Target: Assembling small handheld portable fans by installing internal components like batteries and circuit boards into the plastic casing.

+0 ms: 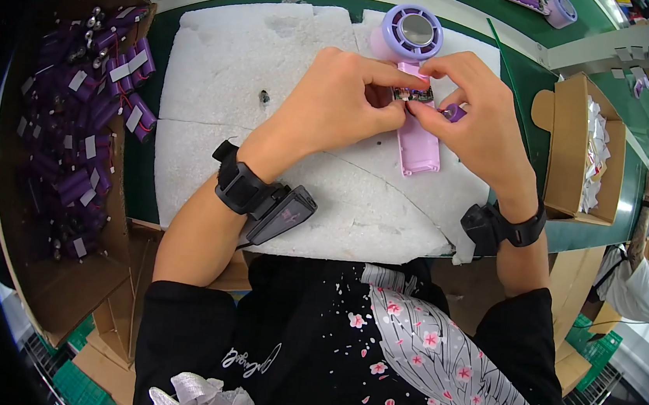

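A lilac handheld fan (412, 33) lies on the white foam pad (221, 60), its round head pointing away from me. Its pale pink handle shell (419, 151) is open toward me, and a small circuit board (413, 94) shows inside. My left hand (333, 98) grips the handle from the left, thumb and forefinger closed at the board. From the right, my right hand (482, 120) bends over the same spot, its thumb and forefinger almost meeting my left thumb. A purple battery (454, 113) sits in the curl of its fingers. Whatever lies between the fingertips is too small to make out.
A deep cardboard box (111, 268) of purple batteries (92, 145) with wires stands at the left. At the right is a smaller carton (560, 147) with white pieces. Another lilac fan (560, 11) lies beyond the pad. Another person (637, 279) works far right.
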Available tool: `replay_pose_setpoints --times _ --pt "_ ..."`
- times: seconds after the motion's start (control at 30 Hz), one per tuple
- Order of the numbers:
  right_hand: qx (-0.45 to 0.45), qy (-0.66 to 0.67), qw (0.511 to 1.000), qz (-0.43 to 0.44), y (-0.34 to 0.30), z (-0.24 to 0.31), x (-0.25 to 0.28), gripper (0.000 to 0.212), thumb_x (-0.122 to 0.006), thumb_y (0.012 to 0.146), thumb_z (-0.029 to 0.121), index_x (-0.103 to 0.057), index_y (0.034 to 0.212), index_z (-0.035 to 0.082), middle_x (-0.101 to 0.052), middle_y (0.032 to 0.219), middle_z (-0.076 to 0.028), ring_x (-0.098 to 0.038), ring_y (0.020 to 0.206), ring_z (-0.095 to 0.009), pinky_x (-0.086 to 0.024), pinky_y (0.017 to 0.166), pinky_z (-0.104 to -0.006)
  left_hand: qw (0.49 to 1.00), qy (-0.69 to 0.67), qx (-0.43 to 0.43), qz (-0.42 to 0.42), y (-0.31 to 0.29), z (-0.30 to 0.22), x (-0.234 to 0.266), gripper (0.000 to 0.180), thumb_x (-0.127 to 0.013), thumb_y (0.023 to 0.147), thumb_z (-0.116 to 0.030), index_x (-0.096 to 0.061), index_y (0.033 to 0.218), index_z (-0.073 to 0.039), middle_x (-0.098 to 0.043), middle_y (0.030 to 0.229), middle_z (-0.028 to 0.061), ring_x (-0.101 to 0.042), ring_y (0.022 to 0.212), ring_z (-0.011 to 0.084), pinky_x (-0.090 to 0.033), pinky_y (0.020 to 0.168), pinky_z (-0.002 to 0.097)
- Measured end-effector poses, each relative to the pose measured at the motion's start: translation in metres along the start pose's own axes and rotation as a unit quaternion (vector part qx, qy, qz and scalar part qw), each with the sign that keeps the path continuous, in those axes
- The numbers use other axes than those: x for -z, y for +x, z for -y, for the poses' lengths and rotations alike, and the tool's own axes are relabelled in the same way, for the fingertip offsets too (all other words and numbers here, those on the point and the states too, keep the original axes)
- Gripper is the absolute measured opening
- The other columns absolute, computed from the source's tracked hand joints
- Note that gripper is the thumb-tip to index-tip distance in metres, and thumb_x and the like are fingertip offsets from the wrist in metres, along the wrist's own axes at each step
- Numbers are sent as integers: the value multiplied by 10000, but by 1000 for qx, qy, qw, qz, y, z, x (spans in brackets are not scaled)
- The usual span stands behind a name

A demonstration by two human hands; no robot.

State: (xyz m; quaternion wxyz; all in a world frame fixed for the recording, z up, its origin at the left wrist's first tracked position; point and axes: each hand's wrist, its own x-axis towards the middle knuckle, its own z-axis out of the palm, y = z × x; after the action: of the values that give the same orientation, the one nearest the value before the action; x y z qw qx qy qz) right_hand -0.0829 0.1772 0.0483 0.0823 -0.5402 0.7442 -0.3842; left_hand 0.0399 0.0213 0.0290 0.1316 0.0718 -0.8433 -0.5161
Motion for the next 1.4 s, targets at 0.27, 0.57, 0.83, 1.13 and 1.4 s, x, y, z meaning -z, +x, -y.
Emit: replay_pose_setpoints --times 0.27,0.57,0.83,1.13,1.4 --pt "-5 4 999 34 3 -3 2 313 -746 744 74 -672 1044 27 -690 963 -76 -607 629 -153 -498 607 -225 1000 19 1 11 2 -2 3 315 -645 732 -89 -733 1034 -73 -682 715 114 -641 599 160 -515 611 265" --pt "17 -6 1000 15 3 -3 -2 251 -736 755 103 -682 986 20 -690 829 -77 -581 600 -127 -474 578 -232 999 36 12 35 2 0 4 338 -615 768 -37 -709 1093 -41 -717 804 106 -618 624 112 -507 637 243" --pt "-19 43 998 31 2 -4 3 375 -718 793 95 -578 1131 11 -657 929 -71 -593 635 -108 -485 563 -226 999 -43 31 1 -2 4 1 340 -600 780 -45 -707 1103 -56 -684 947 117 -641 737 145 -518 700 264" --pt "-249 428 833 245 8 -13 27 446 -618 896 97 -406 1279 17 -612 957 -115 -676 756 -195 -591 667 -299 986 -156 42 -36 4 20 7 348 -596 775 -23 -697 1106 -53 -657 1011 91 -642 783 153 -518 748 258" --pt "-231 515 775 283 10 -15 30 720 -714 785 58 -337 1396 10 -569 1060 -143 -664 854 -225 -590 742 -312 990 -103 87 -47 3 12 7 341 -623 777 -18 -703 1105 -62 -679 1025 76 -649 791 144 -529 748 259"
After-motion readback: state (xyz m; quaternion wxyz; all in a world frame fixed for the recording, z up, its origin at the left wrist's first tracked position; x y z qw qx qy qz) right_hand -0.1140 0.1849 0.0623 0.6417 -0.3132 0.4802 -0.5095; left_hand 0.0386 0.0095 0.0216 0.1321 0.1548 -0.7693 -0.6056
